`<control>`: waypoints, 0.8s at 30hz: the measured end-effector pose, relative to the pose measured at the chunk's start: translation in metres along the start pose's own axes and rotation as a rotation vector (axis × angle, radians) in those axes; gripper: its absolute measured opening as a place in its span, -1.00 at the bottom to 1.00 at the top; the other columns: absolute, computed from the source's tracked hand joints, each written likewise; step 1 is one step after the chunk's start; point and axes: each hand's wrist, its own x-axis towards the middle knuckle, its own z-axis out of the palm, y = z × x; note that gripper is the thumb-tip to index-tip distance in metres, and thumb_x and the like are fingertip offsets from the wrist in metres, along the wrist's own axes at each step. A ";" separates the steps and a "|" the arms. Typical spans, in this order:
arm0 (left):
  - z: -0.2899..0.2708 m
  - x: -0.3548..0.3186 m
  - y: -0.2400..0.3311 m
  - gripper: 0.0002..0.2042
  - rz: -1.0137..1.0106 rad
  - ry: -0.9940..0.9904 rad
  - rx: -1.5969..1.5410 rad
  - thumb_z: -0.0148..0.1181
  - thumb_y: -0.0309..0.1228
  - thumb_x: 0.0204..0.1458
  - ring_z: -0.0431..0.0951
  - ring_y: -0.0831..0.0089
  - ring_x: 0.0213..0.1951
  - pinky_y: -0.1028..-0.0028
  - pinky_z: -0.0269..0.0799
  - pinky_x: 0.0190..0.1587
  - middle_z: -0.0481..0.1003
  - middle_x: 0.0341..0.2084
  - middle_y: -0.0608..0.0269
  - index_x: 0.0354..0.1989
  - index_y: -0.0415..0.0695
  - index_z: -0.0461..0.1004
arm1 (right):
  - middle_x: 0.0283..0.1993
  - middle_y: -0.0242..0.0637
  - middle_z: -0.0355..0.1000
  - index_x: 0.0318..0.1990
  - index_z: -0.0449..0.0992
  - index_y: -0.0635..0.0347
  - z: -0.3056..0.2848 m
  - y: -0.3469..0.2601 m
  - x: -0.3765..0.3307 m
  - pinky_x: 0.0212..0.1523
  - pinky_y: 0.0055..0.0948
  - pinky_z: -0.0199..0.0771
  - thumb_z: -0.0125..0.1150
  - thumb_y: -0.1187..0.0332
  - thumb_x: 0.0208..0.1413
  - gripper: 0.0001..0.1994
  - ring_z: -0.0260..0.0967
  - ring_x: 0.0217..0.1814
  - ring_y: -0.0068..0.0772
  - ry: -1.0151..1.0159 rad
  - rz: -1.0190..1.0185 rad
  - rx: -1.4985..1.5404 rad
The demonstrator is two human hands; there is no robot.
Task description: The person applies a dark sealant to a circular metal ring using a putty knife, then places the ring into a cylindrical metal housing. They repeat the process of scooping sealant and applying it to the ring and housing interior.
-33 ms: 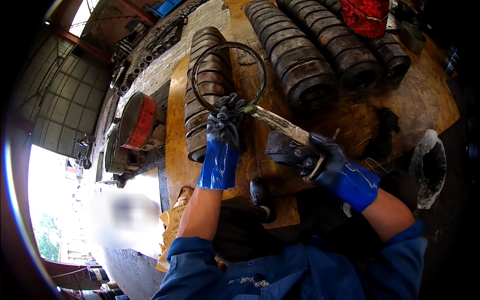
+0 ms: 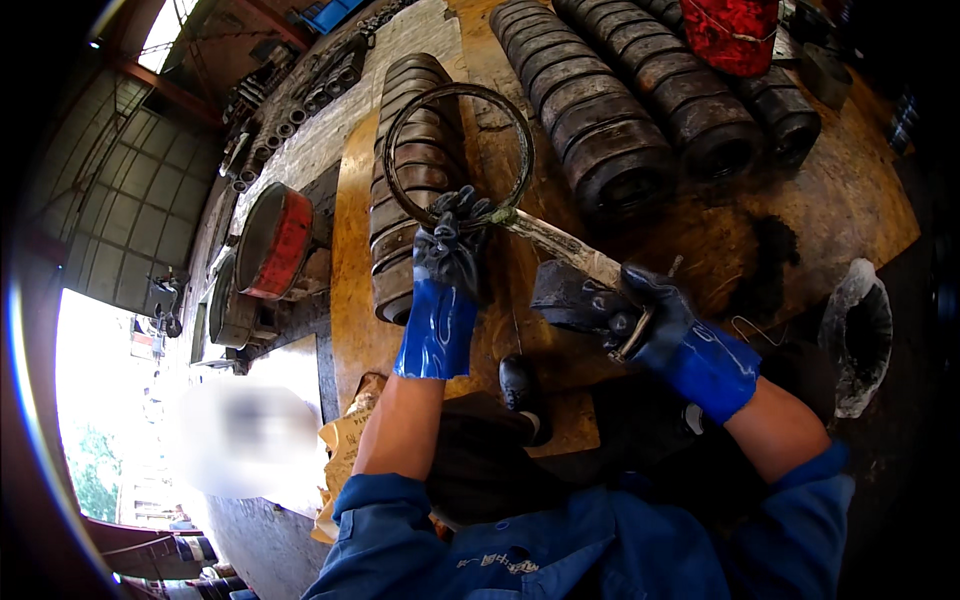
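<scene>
Left hand (image 2: 452, 245), gloved blue-black, pinches the near rim of a thin dark metal ring (image 2: 458, 152) over the wooden bench (image 2: 800, 215). Right hand (image 2: 650, 315) grips a pale-handled tool (image 2: 560, 243), shaft running up-left to the ring.

Ring (image 2: 458, 150) over the ribbed cylinder (image 2: 410, 190) on the workbench (image 2: 860, 200), more cylinders (image 2: 610, 110) to its right.

No visible change, left hand (image 2: 452, 245) and right hand (image 2: 640, 305) unmoved
</scene>
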 end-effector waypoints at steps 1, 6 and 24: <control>-0.002 0.000 0.001 -0.66 -0.008 -0.007 -0.014 -0.06 -0.38 0.31 0.44 0.07 0.15 0.07 0.36 0.24 0.43 0.15 0.01 0.20 -0.26 0.33 | -0.17 -0.19 0.55 0.15 0.38 0.28 0.006 -0.001 -0.002 -0.52 -0.53 0.52 0.15 0.15 0.17 -0.52 0.49 -0.43 -0.47 0.019 -0.025 0.001; -0.023 0.002 -0.005 -0.74 0.057 -0.048 0.140 0.06 -0.51 0.23 0.50 0.04 0.06 0.08 0.47 0.16 0.44 0.10 -0.01 0.08 -0.19 0.36 | -0.26 -0.25 0.56 0.09 0.40 0.38 0.004 -0.012 0.006 -0.56 -0.54 0.49 0.13 0.13 0.18 -0.51 0.42 -0.57 -0.56 0.224 -0.275 -0.048; 0.005 0.008 0.003 -0.61 -0.248 0.156 -0.046 -0.29 -0.23 0.37 0.37 0.15 0.23 0.09 0.26 0.29 0.39 0.22 0.16 0.23 -0.11 0.30 | -0.53 -0.44 0.48 0.18 0.40 0.26 -0.006 -0.128 -0.095 -0.57 -0.31 0.37 -0.03 0.04 0.29 -0.50 0.38 -0.62 -0.46 -0.149 -0.597 -0.219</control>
